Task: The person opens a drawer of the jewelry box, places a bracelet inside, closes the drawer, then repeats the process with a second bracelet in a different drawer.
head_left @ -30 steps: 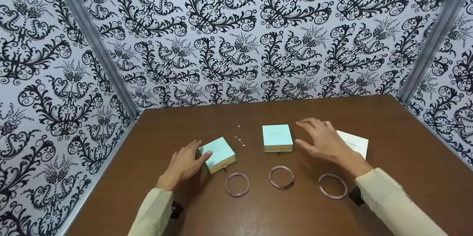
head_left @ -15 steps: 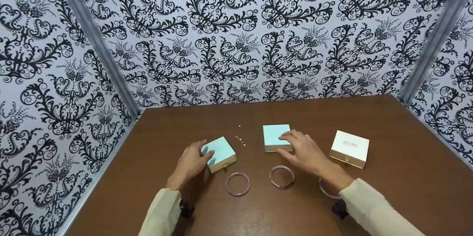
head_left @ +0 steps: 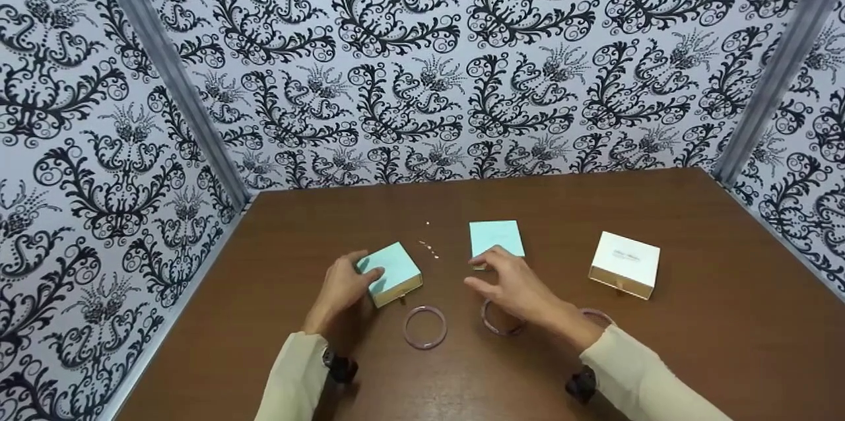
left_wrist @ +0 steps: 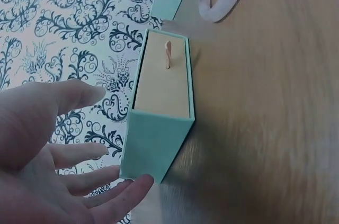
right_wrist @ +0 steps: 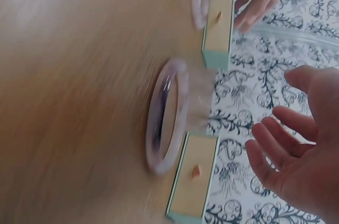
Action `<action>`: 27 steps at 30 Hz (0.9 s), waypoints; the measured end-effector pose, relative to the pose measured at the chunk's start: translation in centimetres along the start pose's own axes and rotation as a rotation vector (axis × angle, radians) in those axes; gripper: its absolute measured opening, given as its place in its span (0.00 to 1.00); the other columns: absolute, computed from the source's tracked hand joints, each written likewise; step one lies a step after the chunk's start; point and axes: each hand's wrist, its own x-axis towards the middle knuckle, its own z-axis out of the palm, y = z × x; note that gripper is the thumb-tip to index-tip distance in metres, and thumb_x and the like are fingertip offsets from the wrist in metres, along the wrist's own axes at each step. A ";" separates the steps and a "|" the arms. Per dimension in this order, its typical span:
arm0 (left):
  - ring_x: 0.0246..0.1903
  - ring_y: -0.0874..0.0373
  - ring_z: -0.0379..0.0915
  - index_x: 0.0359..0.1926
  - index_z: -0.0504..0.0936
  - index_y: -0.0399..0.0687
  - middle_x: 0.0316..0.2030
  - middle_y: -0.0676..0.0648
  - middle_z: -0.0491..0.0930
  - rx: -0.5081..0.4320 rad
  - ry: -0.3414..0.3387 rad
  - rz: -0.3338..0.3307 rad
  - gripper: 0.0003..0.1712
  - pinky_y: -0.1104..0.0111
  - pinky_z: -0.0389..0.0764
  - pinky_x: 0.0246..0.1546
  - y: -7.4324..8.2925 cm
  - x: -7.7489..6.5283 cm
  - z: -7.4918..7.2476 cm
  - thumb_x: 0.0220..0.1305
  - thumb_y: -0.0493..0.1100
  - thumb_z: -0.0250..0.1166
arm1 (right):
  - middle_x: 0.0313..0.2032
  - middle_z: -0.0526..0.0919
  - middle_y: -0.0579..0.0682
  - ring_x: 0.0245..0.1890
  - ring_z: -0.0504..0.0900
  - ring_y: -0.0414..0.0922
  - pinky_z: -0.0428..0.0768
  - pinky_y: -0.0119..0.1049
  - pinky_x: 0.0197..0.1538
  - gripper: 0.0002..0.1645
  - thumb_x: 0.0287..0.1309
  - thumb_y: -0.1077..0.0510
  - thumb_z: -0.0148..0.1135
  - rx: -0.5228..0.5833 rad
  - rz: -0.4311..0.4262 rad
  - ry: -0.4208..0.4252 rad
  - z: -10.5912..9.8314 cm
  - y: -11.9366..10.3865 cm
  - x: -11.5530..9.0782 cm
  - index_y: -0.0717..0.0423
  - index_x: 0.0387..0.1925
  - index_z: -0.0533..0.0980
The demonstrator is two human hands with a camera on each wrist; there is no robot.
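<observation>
Left grip [head_left: 343, 287] spread at mint-green square cardboard box [head_left: 398, 267], right grip [head_left: 513, 284] loosely spread, neither holding anything; box likely light, stiff, crushable; pinch opposite side walls [left_wrist: 154, 140].

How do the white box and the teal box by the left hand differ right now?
The white box bears dark print; the teal box shows none clearly. In the head view, the white box's front angles leftward, the teal box's rightward. The left hand is at the teal box; neither hand is at the white box. Both have tan fronts with small tabs.
</observation>
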 end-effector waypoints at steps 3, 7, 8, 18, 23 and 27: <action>0.65 0.39 0.70 0.67 0.72 0.33 0.65 0.32 0.73 -0.028 -0.014 -0.010 0.33 0.47 0.73 0.64 0.0 0.0 0.0 0.66 0.45 0.67 | 0.43 0.84 0.52 0.44 0.82 0.51 0.81 0.43 0.50 0.16 0.63 0.51 0.68 0.040 0.064 -0.022 0.5 -0.7 0.2 0.57 0.47 0.82; 0.65 0.39 0.70 0.67 0.71 0.33 0.66 0.32 0.72 -0.066 -0.027 -0.022 0.32 0.47 0.73 0.64 0.1 0.0 0.0 0.67 0.44 0.66 | 0.44 0.84 0.49 0.45 0.82 0.46 0.80 0.42 0.49 0.18 0.66 0.49 0.65 0.167 0.209 -0.104 1.2 -1.8 0.1 0.55 0.50 0.82; 0.65 0.38 0.70 0.67 0.71 0.33 0.66 0.32 0.72 -0.076 -0.032 -0.025 0.32 0.47 0.73 0.63 0.2 0.1 0.0 0.67 0.44 0.66 | 0.45 0.84 0.49 0.45 0.82 0.46 0.80 0.42 0.49 0.18 0.66 0.48 0.64 0.220 0.244 -0.128 1.3 -2.1 0.1 0.55 0.50 0.81; 0.60 0.41 0.72 0.68 0.70 0.32 0.66 0.30 0.72 -0.114 -0.046 -0.091 0.34 0.51 0.75 0.60 0.1 0.7 0.4 0.64 0.41 0.69 | 0.47 0.84 0.62 0.42 0.83 0.52 0.84 0.43 0.45 0.23 0.67 0.50 0.63 0.570 0.446 -0.176 3.4 -3.0 1.3 0.64 0.54 0.79; 0.56 0.43 0.75 0.68 0.69 0.32 0.66 0.29 0.70 -0.113 -0.048 -0.129 0.37 0.56 0.80 0.54 -0.3 0.9 0.5 0.61 0.40 0.71 | 0.45 0.83 0.61 0.38 0.80 0.45 0.83 0.35 0.39 0.24 0.67 0.52 0.62 0.697 0.526 -0.206 4.0 -2.9 1.7 0.68 0.54 0.78; 0.41 0.52 0.78 0.68 0.69 0.32 0.65 0.29 0.71 -0.153 -0.042 -0.173 0.38 0.66 0.82 0.38 -0.4 1.0 0.5 0.60 0.39 0.73 | 0.37 0.81 0.52 0.30 0.78 0.41 0.81 0.31 0.32 0.25 0.67 0.52 0.63 0.764 0.590 -0.229 4.7 -2.9 1.8 0.69 0.54 0.77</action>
